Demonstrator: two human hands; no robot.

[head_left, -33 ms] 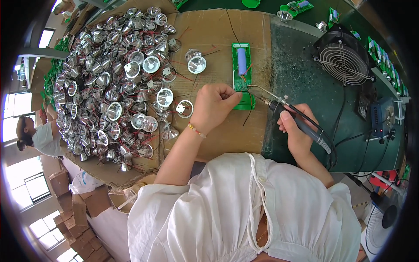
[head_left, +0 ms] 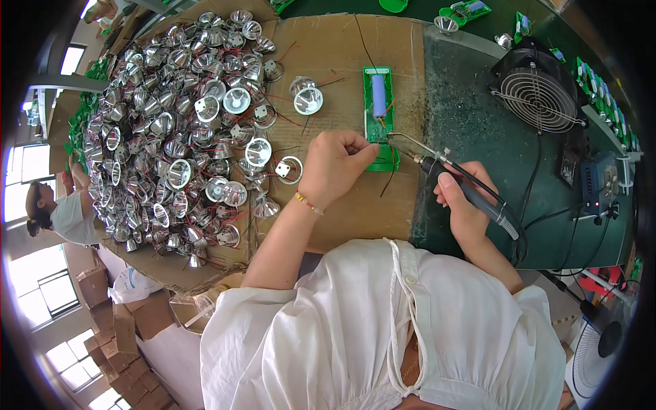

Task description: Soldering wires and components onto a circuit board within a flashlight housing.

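A green plastic housing (head_left: 390,161) lies on the cardboard in front of me, with a blue cylindrical battery cell (head_left: 378,96) in its upper part. Red and black wires come out of it. My left hand (head_left: 339,162) is at the housing's lower left edge, thumb and forefinger pinched together; what is between them is too small to make out. In my right hand (head_left: 469,198) is a soldering iron (head_left: 471,194) with a dark grey handle and a thin curved metal tube along it. Its tip end reaches the housing's lower part, close to my left fingertips.
A large heap of silver reflector cups (head_left: 179,174) with wires covers the left side. Loose reflectors (head_left: 308,101) lie left of the housing. At right stand a black fan (head_left: 537,99) and a blue powered box (head_left: 600,186) with cables. Another person (head_left: 71,216) is at far left.
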